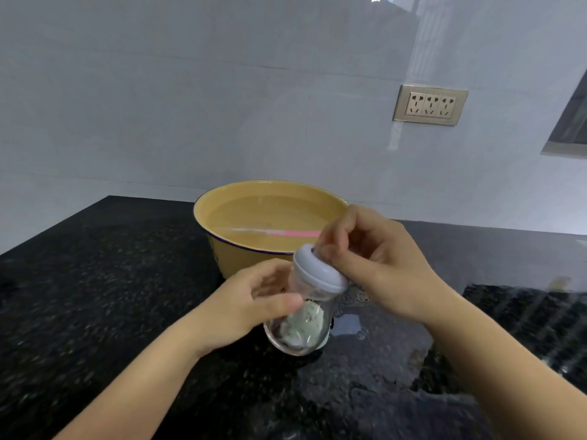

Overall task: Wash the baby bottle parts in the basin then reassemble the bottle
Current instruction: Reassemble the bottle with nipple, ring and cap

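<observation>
2 bare arms
Left hand [254, 300] and left forearm [143, 373] are bare; right hand [374, 258] and right forearm [508, 373] too.

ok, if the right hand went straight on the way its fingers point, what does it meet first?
The pale collar: the right hand pinches at its top, fingers pointing down-left. Beyond it, probably the left hand gripping the bottle.

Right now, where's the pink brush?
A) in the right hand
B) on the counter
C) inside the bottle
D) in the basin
D: the brush lies in the water in the basin, while the left hand grips the bottle and the right hand pinches its top.
</observation>
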